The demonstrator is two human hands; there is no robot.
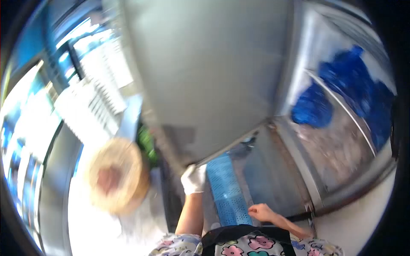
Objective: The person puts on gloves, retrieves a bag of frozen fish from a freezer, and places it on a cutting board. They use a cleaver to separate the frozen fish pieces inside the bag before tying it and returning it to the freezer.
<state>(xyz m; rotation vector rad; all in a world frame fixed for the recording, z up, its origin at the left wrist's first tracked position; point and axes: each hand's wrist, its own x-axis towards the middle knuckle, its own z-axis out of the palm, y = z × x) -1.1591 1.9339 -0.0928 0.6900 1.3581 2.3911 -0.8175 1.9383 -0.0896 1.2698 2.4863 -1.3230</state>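
Note:
My left hand point(194, 179), in a white glove, grips the lower corner of a large grey metal door point(213, 64). The door stands swung open in front of me, its lower edge slanting. My right hand point(261, 212) is bare and hangs low near my apron, with its fingers curled in and nothing visible in them. Right of the door is the cold cabinet point(314, 187) it belongs to. Inside lie blue plastic bags point(314, 106) and a pale, blurred mass point(337, 149) I cannot identify.
A thick round wooden chopping block point(128, 187) stands on the left counter, with reddish meat point(109, 178) on it. White plastic crates point(92, 109) and something green point(146, 145) are behind it. A blue perforated mat point(226, 190) lies on the floor below the door.

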